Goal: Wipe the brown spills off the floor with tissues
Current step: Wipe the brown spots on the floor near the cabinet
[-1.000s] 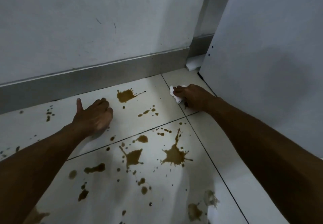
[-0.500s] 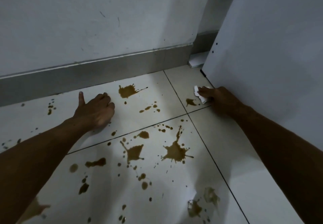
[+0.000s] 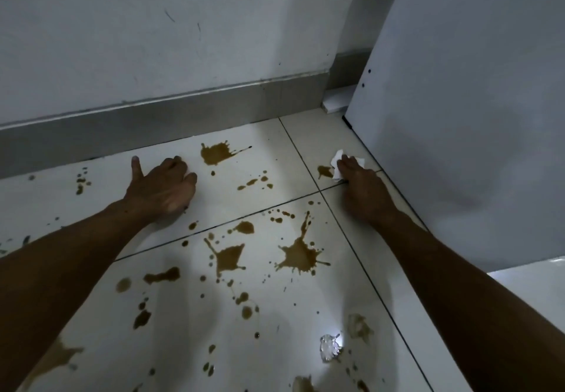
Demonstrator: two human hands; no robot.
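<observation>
Brown spills spatter the pale floor tiles: one blot (image 3: 215,153) near the wall, two star-shaped splats (image 3: 299,257) (image 3: 227,258) in the middle, and several drops towards me. My right hand (image 3: 360,189) holds a crumpled white tissue (image 3: 336,162) pressed to the floor, just right of a small brown spot (image 3: 324,171). The fingers cover most of the tissue. My left hand (image 3: 162,189) rests on the tile left of the wall-side blot, fingers curled under, thumb out, holding nothing.
A white panel (image 3: 474,116) stands upright close along the right of my right hand. A grey baseboard (image 3: 153,128) and white wall close off the far side. A bright glare (image 3: 330,347) sits on the wet tile near me.
My right hand slid the tissue to the right, towards the white panel, uncovering the small brown spot. The left hand stayed where it was.
</observation>
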